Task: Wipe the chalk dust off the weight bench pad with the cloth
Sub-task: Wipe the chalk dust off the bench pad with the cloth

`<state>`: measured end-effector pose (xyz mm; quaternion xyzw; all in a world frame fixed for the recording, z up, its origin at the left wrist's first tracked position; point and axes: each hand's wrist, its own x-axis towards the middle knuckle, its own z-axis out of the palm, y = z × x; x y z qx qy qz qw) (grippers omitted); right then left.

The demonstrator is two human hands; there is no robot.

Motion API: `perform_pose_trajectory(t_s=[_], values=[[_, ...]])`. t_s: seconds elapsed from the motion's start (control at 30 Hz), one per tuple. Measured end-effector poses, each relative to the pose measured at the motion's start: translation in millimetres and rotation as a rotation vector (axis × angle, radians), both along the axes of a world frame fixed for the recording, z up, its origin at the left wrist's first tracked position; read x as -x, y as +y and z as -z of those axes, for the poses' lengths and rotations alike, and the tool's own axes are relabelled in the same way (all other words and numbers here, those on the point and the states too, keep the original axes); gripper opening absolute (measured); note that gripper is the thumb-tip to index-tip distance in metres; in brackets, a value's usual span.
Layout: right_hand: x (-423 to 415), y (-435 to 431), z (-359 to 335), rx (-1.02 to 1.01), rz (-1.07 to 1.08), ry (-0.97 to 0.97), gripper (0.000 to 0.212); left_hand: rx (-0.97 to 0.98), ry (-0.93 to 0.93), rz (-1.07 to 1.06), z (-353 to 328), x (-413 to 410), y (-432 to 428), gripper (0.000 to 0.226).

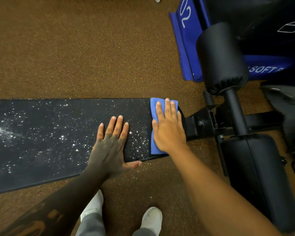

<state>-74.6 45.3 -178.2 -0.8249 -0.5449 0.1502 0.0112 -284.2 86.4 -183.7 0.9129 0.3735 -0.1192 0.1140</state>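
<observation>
2 white shoes [123, 217] bottom centre, on brown floor [58, 48]. Left hand [111, 147] open, flat on bench pad [41, 133], mid-frame, gripping nothing. Right hand [169, 128] open, palm pressing blue cloth [155, 106] onto pad's right end. Chalk dust [63, 138] speckles nearly all pad leftward: wiping barely begun. Black rollers [221, 57] upper right.

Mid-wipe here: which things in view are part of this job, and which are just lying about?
In the job: blue cloth under the flat right hand; chalk-speckled bench pad; left hand braced on it.

Lying about: blue soft box, black roller pads, grey bag.
</observation>
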Motion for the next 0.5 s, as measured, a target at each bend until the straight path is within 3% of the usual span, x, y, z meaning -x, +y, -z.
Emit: perform_pose_trajectory(t_s=[0.13, 0.5], values=[[11.1, -42.4, -4.4, 0.054, -0.012, 0.002, 0.062, 0.009, -0.007, -0.004, 0.9, 0.6, 0.6, 0.132], [-30.9, 40.1, 6.5, 0.001, 0.121, 0.007, 0.061, 0.007, -0.014, -0.003, 0.8, 0.8, 1.6, 0.133]])
